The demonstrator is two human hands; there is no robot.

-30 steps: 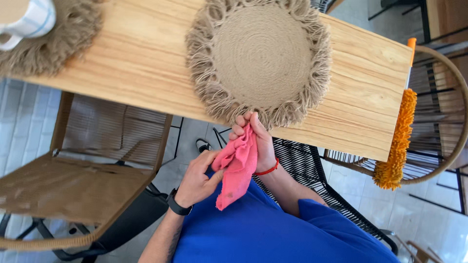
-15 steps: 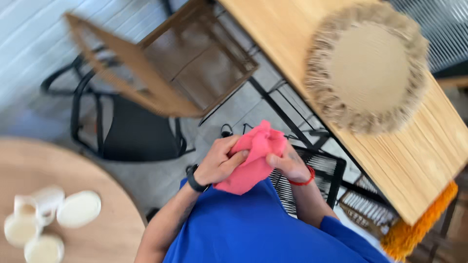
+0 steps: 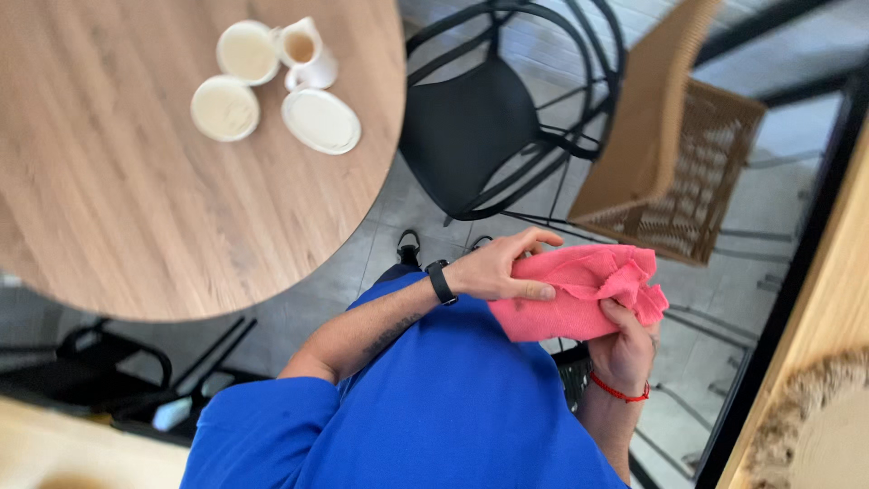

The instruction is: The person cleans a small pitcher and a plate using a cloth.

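Note:
I hold a pink cloth [image 3: 579, 299] in front of my blue shirt with both hands. My left hand [image 3: 498, 269], with a black watch on its wrist, grips the cloth's left side from above, thumb along its lower edge. My right hand [image 3: 626, 346], with a red string bracelet, clutches the bunched right end from below. The cloth is crumpled and folded over between the hands, above the tiled floor.
A round wooden table [image 3: 136, 208] at upper left carries two white cups [image 3: 224, 108], a small jug [image 3: 306, 52] and a saucer [image 3: 320, 120]. A black wire chair [image 3: 493, 127] and a wicker chair [image 3: 674, 154] stand ahead. A light wooden table [image 3: 828, 308] with a fringed placemat [image 3: 806, 435] lies at right.
The view has swung from the long table with the placemat to the round table. The hanging cloth is now gathered and bunched between both hands.

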